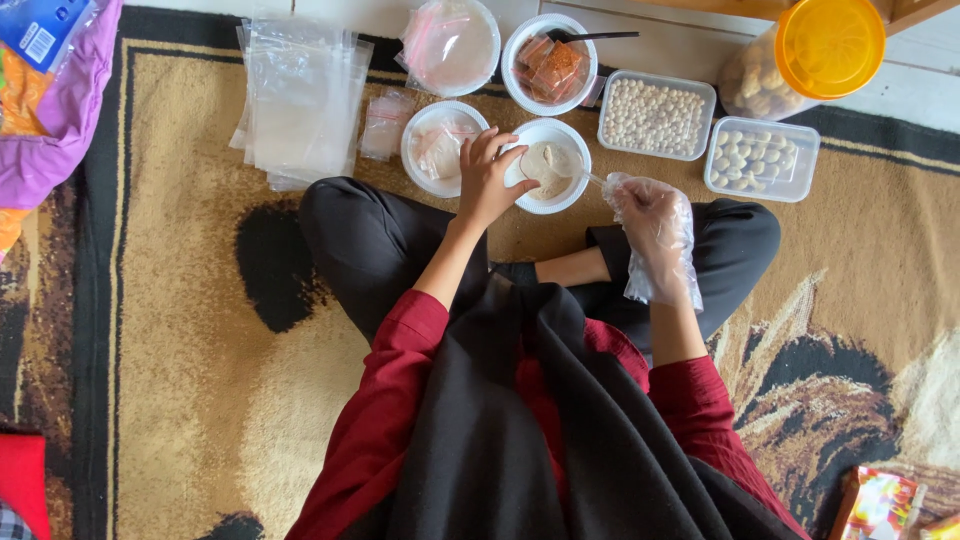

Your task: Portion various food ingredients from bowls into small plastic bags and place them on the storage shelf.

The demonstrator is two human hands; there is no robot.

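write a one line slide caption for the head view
Seated on a patterned rug, a person steadies a white bowl of beige powder with the left hand while the plastic-gloved right hand holds a spoon.

Your left hand is gripping the near rim of a round white bowl that is sitting upright on the carpet just past your crossed legs. The bowl is holding a heap of pale beige powder. Your right hand, covered in a loose clear plastic glove, is pinching a thin clear spoon handle that is slanting into the bowl from its right edge.
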